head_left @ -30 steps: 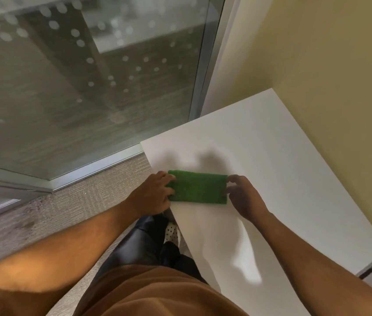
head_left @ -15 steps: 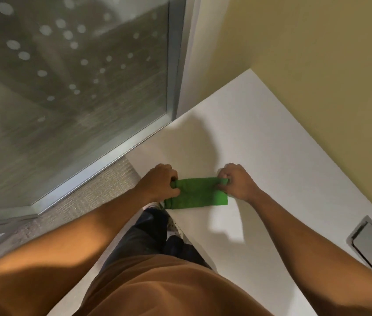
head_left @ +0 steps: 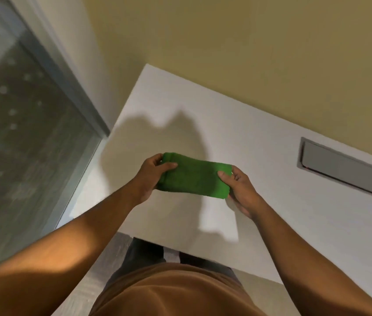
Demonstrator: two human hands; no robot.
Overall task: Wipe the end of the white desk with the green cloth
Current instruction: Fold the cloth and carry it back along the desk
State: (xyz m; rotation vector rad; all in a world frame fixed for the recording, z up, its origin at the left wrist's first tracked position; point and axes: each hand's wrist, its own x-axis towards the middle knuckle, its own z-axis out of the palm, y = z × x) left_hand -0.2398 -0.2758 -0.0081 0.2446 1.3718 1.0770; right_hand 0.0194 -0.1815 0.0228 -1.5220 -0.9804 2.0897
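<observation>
Green cloth (head_left: 194,176) folded, held above white surface (head_left: 260,156), left hand (head_left: 152,174) and right hand (head_left: 239,185) fingers clamped on its 2 ends.

green cloth (head_left: 194,179): fuzzy fabric; white desk (head_left: 260,156): smooth matt; hatch (head_left: 339,167): grey metal

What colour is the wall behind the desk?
Mustard yellow wall, plain, seen from the head view.

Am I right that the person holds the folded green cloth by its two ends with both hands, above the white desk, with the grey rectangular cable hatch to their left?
Not quite: in the head view the grey rectangular cable hatch lies to their right. The rest holds: the left hand and right hand grip the ends of the folded green cloth above the white desk.
</observation>
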